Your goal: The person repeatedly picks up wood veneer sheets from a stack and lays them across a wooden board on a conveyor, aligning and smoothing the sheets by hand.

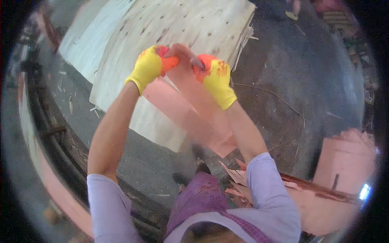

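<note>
While L hand (155,65) grips pink strips (197,103), R hand (214,79) likewise, pale sheets (162,26) underneath

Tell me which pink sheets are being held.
The narrow pink strips, gripped by the left hand and right hand; other pink sheets, at lower right, are unheld.

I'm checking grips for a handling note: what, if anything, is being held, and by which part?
The left hand and right hand hold a thin pink sheet by its far end, one hand at each side.
</note>
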Available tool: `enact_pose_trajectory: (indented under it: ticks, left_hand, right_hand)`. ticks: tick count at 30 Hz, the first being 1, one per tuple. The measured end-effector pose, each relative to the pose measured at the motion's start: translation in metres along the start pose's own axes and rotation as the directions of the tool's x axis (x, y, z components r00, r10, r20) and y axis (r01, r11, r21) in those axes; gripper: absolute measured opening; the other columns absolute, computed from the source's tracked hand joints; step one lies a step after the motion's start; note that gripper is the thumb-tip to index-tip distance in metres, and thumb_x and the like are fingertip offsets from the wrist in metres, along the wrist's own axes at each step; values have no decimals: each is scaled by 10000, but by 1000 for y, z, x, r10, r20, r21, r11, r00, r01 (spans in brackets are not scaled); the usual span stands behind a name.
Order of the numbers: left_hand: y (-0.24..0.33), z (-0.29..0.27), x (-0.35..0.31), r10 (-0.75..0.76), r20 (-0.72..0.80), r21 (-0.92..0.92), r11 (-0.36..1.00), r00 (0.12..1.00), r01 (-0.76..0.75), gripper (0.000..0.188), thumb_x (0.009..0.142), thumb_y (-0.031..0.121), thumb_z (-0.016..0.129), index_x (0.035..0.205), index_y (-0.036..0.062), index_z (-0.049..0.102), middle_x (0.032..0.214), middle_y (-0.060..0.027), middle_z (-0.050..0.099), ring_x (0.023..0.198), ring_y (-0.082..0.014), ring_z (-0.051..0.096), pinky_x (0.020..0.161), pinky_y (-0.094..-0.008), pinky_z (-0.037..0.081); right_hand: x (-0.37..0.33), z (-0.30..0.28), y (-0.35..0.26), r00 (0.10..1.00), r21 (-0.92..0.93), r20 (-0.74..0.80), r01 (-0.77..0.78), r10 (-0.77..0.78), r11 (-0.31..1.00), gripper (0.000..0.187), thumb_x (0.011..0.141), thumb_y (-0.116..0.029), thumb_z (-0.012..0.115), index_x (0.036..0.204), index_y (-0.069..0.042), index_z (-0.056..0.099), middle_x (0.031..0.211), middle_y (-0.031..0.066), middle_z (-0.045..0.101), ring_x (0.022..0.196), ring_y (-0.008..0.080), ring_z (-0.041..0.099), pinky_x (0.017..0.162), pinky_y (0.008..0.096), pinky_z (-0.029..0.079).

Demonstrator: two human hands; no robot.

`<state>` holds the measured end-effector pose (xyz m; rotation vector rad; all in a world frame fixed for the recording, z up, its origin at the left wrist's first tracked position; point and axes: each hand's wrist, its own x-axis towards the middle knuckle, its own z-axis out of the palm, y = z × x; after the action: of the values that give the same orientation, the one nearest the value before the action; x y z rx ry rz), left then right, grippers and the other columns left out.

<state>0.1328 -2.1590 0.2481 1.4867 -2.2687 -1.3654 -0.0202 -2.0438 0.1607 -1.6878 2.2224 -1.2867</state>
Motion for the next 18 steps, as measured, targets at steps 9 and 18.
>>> enact_pose_trajectory:
  ticks: [9, 18]
  left_hand:
    - [-14, 3, -69, 257, -217, 342, 924, 942, -173, 329, 687, 342, 699, 887, 83, 669, 851, -124, 670, 822, -320, 625, 722, -396, 485]
    - [-137, -51, -53, 70, -352, 354, 933, 933, 64, 566, 700, 422, 723, 1093, 32, 606, 1019, -120, 658, 957, -299, 607, 852, -388, 460]
  right_hand:
    - [-52, -45, -44, 964, 51, -192, 198, -185, 979, 179, 674, -198, 674, 792, -88, 598, 763, 100, 618, 697, 335, 591, 584, 420, 445]
    - [-53, -484, 200, 753, 720, -554, 220, 354, 658, 296, 846, -205, 583, 1021, 33, 595, 895, 99, 634, 814, 299, 615, 805, 420, 500]
